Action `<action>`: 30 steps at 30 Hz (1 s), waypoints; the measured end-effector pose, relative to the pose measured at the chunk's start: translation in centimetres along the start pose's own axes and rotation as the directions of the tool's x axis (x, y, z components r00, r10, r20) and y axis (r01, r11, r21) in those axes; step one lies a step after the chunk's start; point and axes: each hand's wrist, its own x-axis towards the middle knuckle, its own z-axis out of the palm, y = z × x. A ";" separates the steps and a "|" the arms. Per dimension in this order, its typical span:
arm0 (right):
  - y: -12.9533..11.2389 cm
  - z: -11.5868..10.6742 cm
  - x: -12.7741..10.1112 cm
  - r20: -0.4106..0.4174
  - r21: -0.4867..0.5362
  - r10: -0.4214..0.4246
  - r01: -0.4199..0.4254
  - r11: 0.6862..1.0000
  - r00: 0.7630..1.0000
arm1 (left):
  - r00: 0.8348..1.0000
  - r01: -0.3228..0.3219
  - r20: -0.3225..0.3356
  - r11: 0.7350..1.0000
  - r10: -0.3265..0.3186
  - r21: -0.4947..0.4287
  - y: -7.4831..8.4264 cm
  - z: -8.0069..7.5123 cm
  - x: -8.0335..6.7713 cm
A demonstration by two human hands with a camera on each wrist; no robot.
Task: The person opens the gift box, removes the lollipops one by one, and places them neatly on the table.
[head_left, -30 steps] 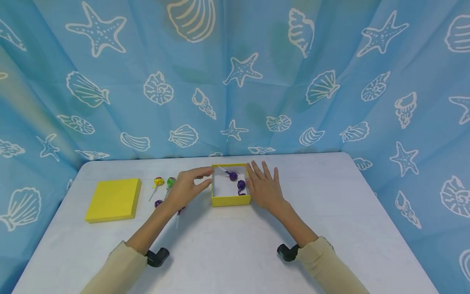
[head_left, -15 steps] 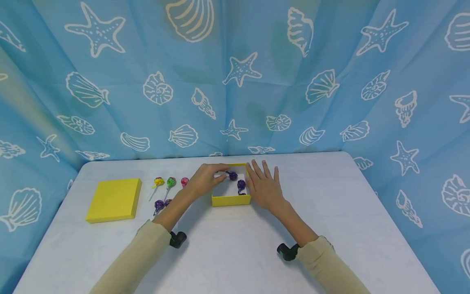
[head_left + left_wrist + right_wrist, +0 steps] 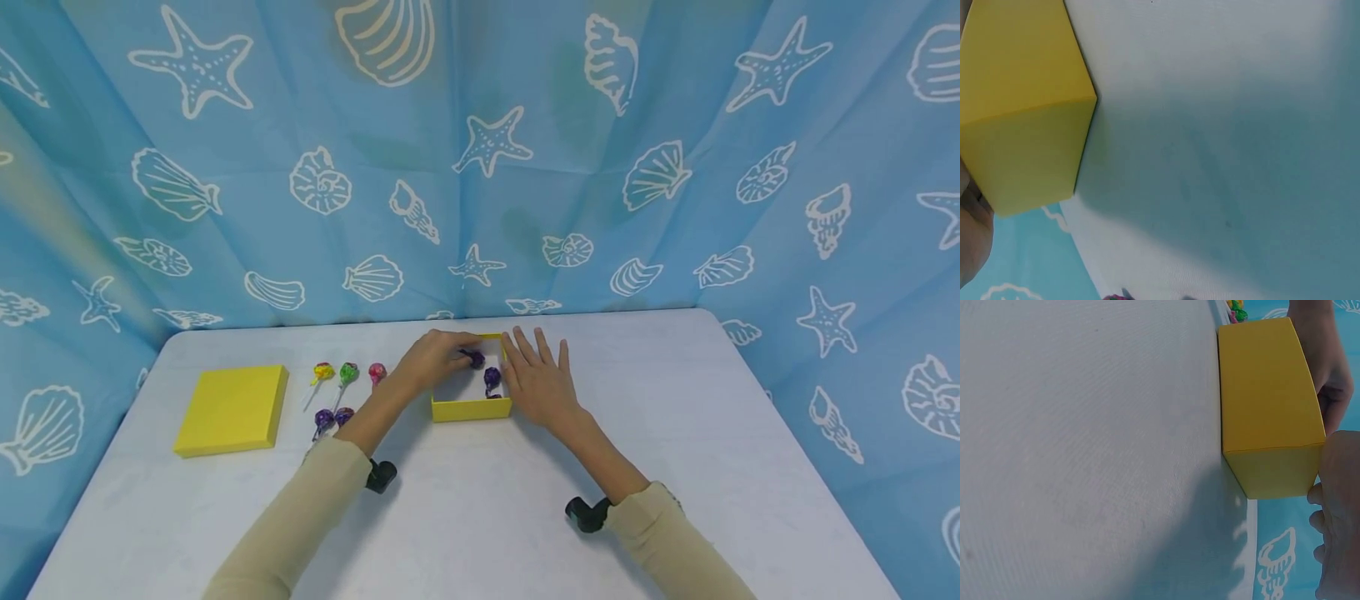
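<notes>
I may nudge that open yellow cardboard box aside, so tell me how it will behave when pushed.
The open yellow cardboard box will probably slide easily: it looks thin-walled and light, on a smooth white table. It seems unlikely to tip, being low and flat-bottomed. The purple-wrapped lollipops lying loose inside may roll about. The right hand resting flat against its side would likely steady it.

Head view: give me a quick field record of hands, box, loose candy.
left hand: reaches over the box's left rim, fingertips at a purple lollipop; grasp unclear
right hand: open, fingers straight, flat against the box's right side
yellow box: open, at least two purple lollipops inside
yellow lid: flat on the table, left of the box
loose lollipops: five on the table between lid and box
</notes>
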 end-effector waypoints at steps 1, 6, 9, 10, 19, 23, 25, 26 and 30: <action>0.0 0.0 0.0 -0.001 0.007 0.000 0.000 1.000 1.000 | 1.000 0.003 0.004 1.000 -0.003 0.009 0.0 0.1 0.1; -0.2 -0.2 0.0 0.003 0.019 -0.001 0.001 1.000 1.000 | 0.999 0.029 0.019 0.992 -0.032 0.123 0.3 0.5 0.3; -0.2 -0.3 -0.1 0.002 0.018 -0.003 0.003 1.000 1.000 | 0.999 0.024 0.015 0.978 -0.028 0.208 0.6 0.8 0.4; -0.2 -0.3 -0.1 0.002 0.015 -0.003 0.003 1.000 1.000 | 1.000 0.022 0.015 0.973 -0.026 0.228 0.7 0.9 0.5; -0.1 -0.2 -0.1 0.001 0.017 0.003 -0.003 1.000 1.000 | 0.999 0.020 0.037 0.958 -0.031 0.285 1.0 1.2 0.9; -0.2 -0.1 -0.1 -0.002 0.009 0.003 -0.003 1.000 1.000 | 0.998 0.013 0.053 0.951 -0.031 0.309 0.9 1.4 1.1; -0.2 -0.1 -0.1 0.001 0.002 0.006 -0.006 1.000 1.000 | 0.998 0.016 0.058 0.952 -0.036 0.306 0.9 1.4 1.2; -0.2 0.0 -0.1 -0.002 0.001 0.005 -0.005 1.000 1.000 | 0.997 0.018 0.060 0.953 -0.038 0.303 0.9 1.4 1.3; -0.2 0.1 0.0 0.000 -0.002 0.008 -0.008 1.000 1.000 | 0.997 0.021 0.062 0.953 -0.042 0.301 0.9 1.5 1.3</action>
